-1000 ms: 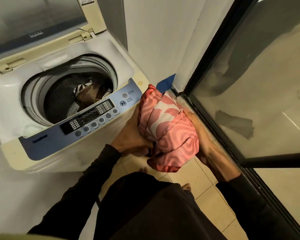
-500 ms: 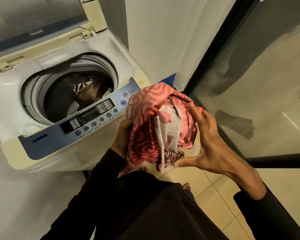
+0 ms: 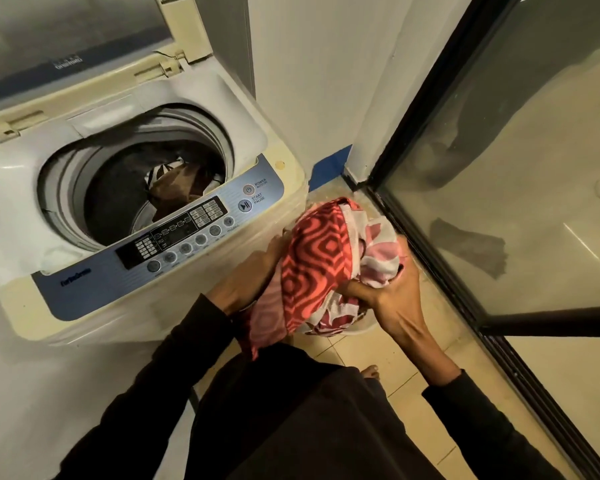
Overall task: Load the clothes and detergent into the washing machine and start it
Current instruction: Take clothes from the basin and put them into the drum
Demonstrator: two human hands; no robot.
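Tiled floor (image 3: 392,362), white wall (image 3: 319,81), glass door (image 3: 520,188) at right. Top-load washer (image 3: 174,299) at left, lid (image 3: 77,32) up, dark clothes (image 3: 177,188) in the drum. Red-and-pink patterned cloth (image 3: 319,265) bunched between both hands, just right of the washer's front corner, over a pale basin rim (image 3: 361,329). Left hand (image 3: 253,275) cupped against the bundle's side; right hand (image 3: 392,289) gripping its lower edge, fingers curled in. Panel labels: "POWER", "START PAUSE".
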